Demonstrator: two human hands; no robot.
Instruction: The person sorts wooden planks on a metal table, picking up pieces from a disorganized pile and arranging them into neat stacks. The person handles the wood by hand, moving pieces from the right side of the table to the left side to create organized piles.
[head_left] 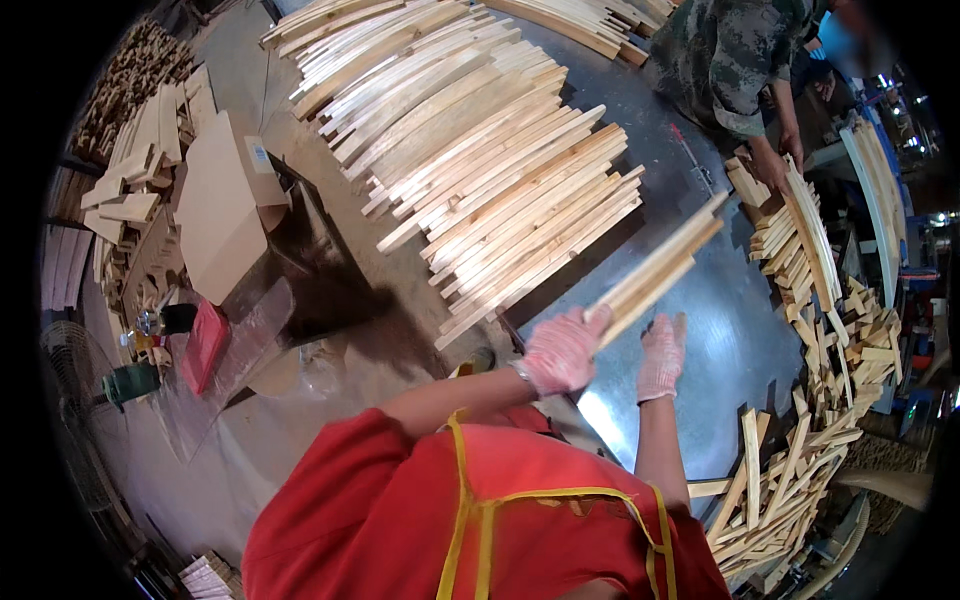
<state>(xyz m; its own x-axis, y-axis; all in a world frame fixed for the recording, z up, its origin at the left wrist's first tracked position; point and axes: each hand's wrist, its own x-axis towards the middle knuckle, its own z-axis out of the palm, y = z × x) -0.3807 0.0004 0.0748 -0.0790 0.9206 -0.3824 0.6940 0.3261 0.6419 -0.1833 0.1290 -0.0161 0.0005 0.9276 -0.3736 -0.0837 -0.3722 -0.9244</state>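
- My left hand [560,350], in a pale glove, is clamped on the near end of a small bundle of wooden slats [660,268] that rises toward two o'clock over the metal table [720,340].
- My right hand [661,355] hovers just beside it, fingers spread, holding nothing.
- The slats look light, stiff and dry, not slippery; I judge a grip nearer the middle would steady them.
- I count roughly three slats in hand; blur hides the edges.
- At twelve o'clock lies a big fanned pile of slats [480,150], too many to count.
- One co-worker's hand [775,165] rests on another stack at two o'clock.
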